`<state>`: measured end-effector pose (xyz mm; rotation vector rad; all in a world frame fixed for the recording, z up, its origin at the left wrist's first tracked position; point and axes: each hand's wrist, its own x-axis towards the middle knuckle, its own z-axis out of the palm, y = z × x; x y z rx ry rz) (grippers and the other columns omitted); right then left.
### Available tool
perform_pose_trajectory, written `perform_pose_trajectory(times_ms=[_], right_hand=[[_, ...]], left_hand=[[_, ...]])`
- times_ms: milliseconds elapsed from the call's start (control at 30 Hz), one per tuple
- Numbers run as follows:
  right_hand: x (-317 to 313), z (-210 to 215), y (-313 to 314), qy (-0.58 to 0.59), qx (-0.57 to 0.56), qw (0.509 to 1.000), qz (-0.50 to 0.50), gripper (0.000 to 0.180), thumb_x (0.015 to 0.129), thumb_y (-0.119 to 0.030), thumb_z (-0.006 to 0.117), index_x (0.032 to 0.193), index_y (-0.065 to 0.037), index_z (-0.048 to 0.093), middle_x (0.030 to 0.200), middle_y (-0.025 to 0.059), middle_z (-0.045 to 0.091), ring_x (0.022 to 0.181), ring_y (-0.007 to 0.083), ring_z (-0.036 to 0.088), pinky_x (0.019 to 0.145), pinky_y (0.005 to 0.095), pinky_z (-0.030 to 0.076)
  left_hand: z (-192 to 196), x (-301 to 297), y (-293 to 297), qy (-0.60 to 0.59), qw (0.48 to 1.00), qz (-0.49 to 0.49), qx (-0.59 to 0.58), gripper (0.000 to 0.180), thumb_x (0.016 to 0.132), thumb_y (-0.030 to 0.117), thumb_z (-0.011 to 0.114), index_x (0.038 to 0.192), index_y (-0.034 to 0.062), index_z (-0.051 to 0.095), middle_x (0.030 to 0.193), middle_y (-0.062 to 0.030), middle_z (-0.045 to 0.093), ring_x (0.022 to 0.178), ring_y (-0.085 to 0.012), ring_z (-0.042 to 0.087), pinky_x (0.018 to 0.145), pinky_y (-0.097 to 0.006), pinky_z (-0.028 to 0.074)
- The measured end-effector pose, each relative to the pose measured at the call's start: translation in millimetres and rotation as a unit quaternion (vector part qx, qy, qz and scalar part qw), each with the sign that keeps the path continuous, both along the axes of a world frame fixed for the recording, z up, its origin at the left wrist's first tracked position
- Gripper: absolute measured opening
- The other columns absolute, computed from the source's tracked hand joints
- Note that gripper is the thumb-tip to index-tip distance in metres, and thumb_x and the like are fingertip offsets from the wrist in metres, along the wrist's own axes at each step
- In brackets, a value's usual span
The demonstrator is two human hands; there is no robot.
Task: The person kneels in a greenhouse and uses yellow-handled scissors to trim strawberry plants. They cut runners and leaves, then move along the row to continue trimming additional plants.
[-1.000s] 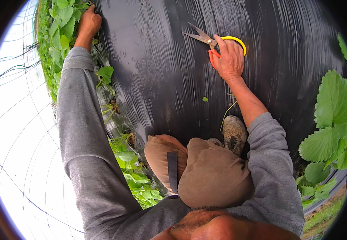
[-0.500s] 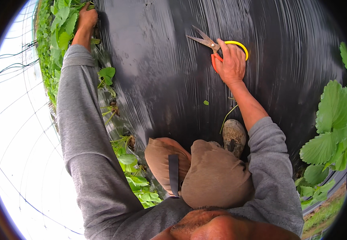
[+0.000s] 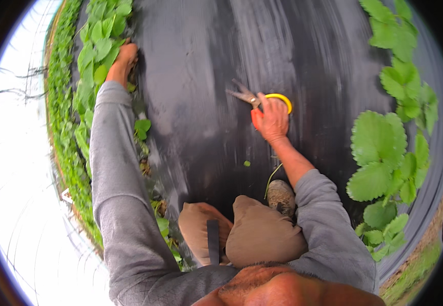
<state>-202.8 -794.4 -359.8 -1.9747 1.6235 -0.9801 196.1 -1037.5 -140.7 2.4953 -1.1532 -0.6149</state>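
My right hand (image 3: 274, 117) is wrapped round a pair of scissors (image 3: 253, 100) with one yellow and one red-orange handle, held above the black plastic sheeting (image 3: 196, 112). Their blades stand apart and point up and to the left. At the end of my outstretched left arm, my left hand (image 3: 125, 57) reaches in at the base of the left row of leafy plants (image 3: 101, 46), which look like strawberry plants. Its fingers are curled closed, and leaves partly cover it. Whatever they grip is hidden.
Broad-leaved plants (image 3: 379, 148) line the right side. A cut stem (image 3: 271, 178) lies by my shoe (image 3: 281, 198), and a small leaf piece (image 3: 247, 163) lies on the sheeting. My bent knees (image 3: 265, 232) are at the bottom. Another green row (image 3: 60, 112) runs at far left.
The view has shifted, bringing both hands lower in it and more of the right-hand plants into sight. My right hand still holds the scissors, blades apart; my left hand stays among the leaves.
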Motion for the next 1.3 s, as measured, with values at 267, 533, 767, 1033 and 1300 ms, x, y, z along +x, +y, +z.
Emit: perform_pose_trajectory(times_ms=[267,533,767,1033,1300], right_hand=[[-2.4,6.2,-0.4,-0.016,-0.019,1.0,-0.004,0.062,0.078,-0.02,0.073,0.136,-0.01,0.053,0.107,0.0123,0.058,0.104,0.032,0.057,0.097,0.0467,0.041],[-1.0,9.1,0.5,-0.01,-0.018,1.0,-0.009,0.059,0.079,-0.021,0.073,0.135,-0.011,0.055,0.108,0.0126,0.058,0.107,0.0334,0.056,0.097,0.0469,0.041],[1.8,3.1,-0.7,0.025,0.008,1.0,-0.008,0.058,0.082,-0.022,0.072,0.136,-0.012,0.054,0.11,0.0121,0.059,0.108,0.0334,0.055,0.098,0.0472,0.041],[0.2,1.9,-1.2,-0.001,-0.022,1.0,-0.009,0.061,0.077,-0.019,0.075,0.134,-0.014,0.056,0.105,0.0104,0.058,0.105,0.0325,0.056,0.096,0.0464,0.042],[0.0,0.4,-2.0,-0.014,-0.013,1.0,-0.012,0.061,0.077,-0.019,0.076,0.135,-0.014,0.056,0.109,0.0102,0.059,0.108,0.0322,0.056,0.098,0.0464,0.042]], left_hand=[[6.3,-1.6,-10.2,0.009,0.998,0.009,0.065,0.062,0.078,0.012,0.055,0.137,0.0298,0.053,0.073,-0.0029,0.052,0.055,-0.0165,0.048,0.049,-0.034,0.038],[1.7,-7.2,-1.6,-0.012,1.0,-0.007,0.013,0.035,0.073,0.009,0.057,0.104,0.0203,0.066,0.068,-0.0002,0.049,0.054,-0.0144,0.048,0.047,-0.034,0.035],[-40.2,22.4,-15.9,-0.232,0.953,-0.176,-0.087,0.041,0.071,0.009,0.056,0.109,0.0042,0.072,0.098,-0.0153,0.073,0.091,-0.0271,0.069,0.08,-0.038,0.052],[-16.4,4.9,-6.9,-0.233,0.956,-0.173,-0.028,0.048,0.067,0.013,0.057,0.112,-0.0009,0.069,0.113,-0.0244,0.069,0.111,-0.0389,0.064,0.099,-0.041,0.047],[-8.6,-24.8,17.2,-0.223,0.958,-0.154,-0.093,0.051,0.08,0.02,0.058,0.126,-0.0001,0.063,0.124,-0.0213,0.066,0.117,-0.0347,0.062,0.101,-0.041,0.048]])
